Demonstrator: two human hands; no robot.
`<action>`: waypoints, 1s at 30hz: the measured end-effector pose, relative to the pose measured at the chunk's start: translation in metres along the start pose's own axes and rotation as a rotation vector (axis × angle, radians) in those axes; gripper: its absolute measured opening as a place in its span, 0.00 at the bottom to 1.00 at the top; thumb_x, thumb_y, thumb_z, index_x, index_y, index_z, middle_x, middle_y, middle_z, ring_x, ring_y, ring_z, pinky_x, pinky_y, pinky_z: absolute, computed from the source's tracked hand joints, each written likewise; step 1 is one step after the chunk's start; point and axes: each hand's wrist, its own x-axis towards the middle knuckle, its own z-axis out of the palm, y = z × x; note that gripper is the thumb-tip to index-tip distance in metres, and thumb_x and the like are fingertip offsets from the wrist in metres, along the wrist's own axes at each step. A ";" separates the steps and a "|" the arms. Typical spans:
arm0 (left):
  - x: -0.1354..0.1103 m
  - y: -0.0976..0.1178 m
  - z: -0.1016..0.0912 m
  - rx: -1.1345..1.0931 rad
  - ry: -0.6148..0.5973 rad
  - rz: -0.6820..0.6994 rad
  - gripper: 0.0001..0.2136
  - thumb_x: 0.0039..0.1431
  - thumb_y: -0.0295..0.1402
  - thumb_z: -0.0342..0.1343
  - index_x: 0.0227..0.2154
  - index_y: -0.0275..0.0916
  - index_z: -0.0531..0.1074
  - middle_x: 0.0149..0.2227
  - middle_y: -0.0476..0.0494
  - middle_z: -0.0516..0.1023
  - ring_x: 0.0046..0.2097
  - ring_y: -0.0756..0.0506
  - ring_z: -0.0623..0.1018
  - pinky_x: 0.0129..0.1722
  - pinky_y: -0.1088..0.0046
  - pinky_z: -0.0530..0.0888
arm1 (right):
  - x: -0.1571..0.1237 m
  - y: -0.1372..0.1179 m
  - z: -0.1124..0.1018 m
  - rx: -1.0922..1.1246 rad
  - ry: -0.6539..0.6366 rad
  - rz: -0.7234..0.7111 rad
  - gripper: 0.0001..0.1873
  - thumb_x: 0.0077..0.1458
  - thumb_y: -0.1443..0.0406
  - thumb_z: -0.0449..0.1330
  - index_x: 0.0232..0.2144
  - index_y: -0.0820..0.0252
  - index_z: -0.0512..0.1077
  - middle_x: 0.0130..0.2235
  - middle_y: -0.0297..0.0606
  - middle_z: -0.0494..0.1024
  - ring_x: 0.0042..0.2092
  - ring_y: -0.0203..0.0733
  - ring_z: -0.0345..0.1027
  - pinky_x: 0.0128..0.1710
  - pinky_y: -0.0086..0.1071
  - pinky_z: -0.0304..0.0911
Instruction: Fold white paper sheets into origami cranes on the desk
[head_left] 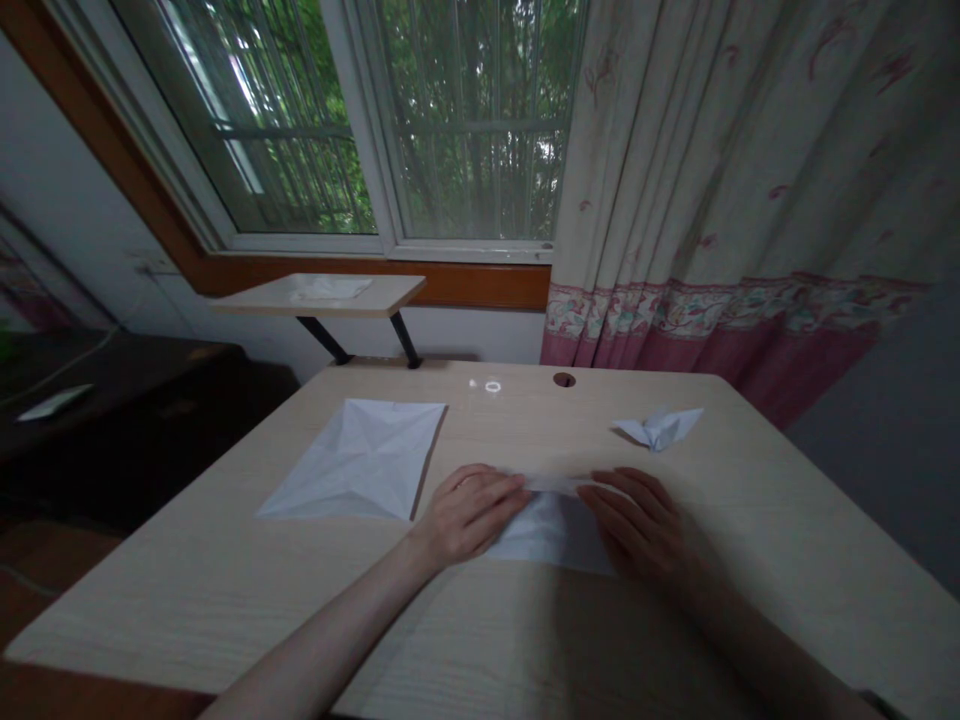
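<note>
A white sheet of paper (pixel 553 535) lies on the desk in front of me, its far edge raised or folded and a little blurred. My left hand (pixel 474 512) grips the paper's far left corner, fingers together. At the far right corner, my right hand (pixel 637 515) holds the same sheet with bent fingers, and its thumb is hidden. To the left rests a second, creased square of paper (pixel 364 458), spread flat. Beyond my right hand sits a small folded paper figure (pixel 660 428) with pointed, wing-like ends.
The pale wooden desk (pixel 225 590) has a round cable hole (pixel 564 380) near its back edge. A raised shelf (pixel 405 292) on black legs carries crumpled white paper or tissue (pixel 330 287). Behind are a window and a patterned curtain (pixel 675 230); a dark table (pixel 150 390) stands at left.
</note>
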 end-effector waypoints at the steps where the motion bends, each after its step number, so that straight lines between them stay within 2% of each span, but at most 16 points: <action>1: 0.000 0.000 0.000 0.015 0.010 -0.004 0.18 0.70 0.26 0.47 0.60 0.39 0.66 0.48 0.41 0.81 0.47 0.46 0.80 0.49 0.66 0.77 | 0.000 0.000 0.000 -0.004 0.014 0.004 0.33 0.62 0.73 0.54 0.68 0.55 0.55 0.47 0.41 0.82 0.53 0.48 0.74 0.55 0.46 0.65; 6: -0.005 0.000 0.002 0.127 -0.007 -0.064 0.19 0.70 0.27 0.49 0.62 0.43 0.65 0.49 0.43 0.80 0.53 0.44 0.77 0.55 0.63 0.72 | 0.001 0.000 0.003 -0.068 0.077 0.002 0.33 0.61 0.74 0.55 0.66 0.54 0.57 0.52 0.40 0.81 0.58 0.48 0.70 0.58 0.46 0.62; 9: -0.012 0.000 0.005 0.204 -0.021 -0.131 0.22 0.68 0.27 0.53 0.63 0.50 0.64 0.53 0.46 0.79 0.56 0.44 0.75 0.60 0.61 0.68 | -0.002 0.000 0.007 -0.159 0.098 0.041 0.36 0.60 0.73 0.58 0.67 0.50 0.56 0.54 0.37 0.80 0.59 0.46 0.67 0.61 0.44 0.56; 11: -0.013 0.000 0.006 0.228 -0.020 -0.161 0.22 0.68 0.27 0.53 0.62 0.52 0.64 0.55 0.48 0.78 0.57 0.43 0.74 0.62 0.60 0.65 | -0.004 -0.002 0.011 -0.210 0.073 0.102 0.38 0.61 0.72 0.58 0.69 0.47 0.53 0.56 0.35 0.78 0.60 0.47 0.66 0.64 0.45 0.51; 16: -0.007 0.000 0.007 0.239 -0.073 -0.185 0.21 0.67 0.25 0.50 0.60 0.47 0.66 0.59 0.44 0.74 0.62 0.41 0.68 0.65 0.57 0.58 | -0.004 -0.008 0.022 -0.273 -0.038 0.263 0.41 0.63 0.71 0.55 0.71 0.41 0.43 0.62 0.34 0.71 0.63 0.52 0.62 0.67 0.51 0.42; 20: -0.001 0.001 0.010 0.227 -0.132 -0.241 0.20 0.64 0.25 0.51 0.58 0.45 0.67 0.62 0.43 0.70 0.64 0.40 0.65 0.64 0.55 0.59 | 0.002 -0.008 0.026 -0.296 -0.106 0.281 0.39 0.64 0.68 0.53 0.72 0.46 0.43 0.66 0.37 0.66 0.67 0.54 0.53 0.67 0.53 0.36; 24: 0.000 0.002 0.016 0.206 -0.145 -0.283 0.18 0.62 0.25 0.53 0.54 0.43 0.70 0.64 0.40 0.67 0.64 0.37 0.64 0.63 0.53 0.61 | 0.006 -0.005 0.030 -0.323 -0.143 0.243 0.35 0.64 0.61 0.56 0.70 0.52 0.52 0.67 0.41 0.65 0.69 0.55 0.46 0.68 0.54 0.34; 30: -0.004 0.001 0.025 0.154 -0.262 -0.350 0.18 0.64 0.27 0.52 0.56 0.41 0.69 0.68 0.37 0.60 0.67 0.36 0.61 0.66 0.48 0.59 | 0.002 -0.001 0.037 -0.281 -0.277 0.228 0.31 0.64 0.57 0.56 0.66 0.59 0.59 0.68 0.47 0.60 0.71 0.58 0.42 0.67 0.58 0.36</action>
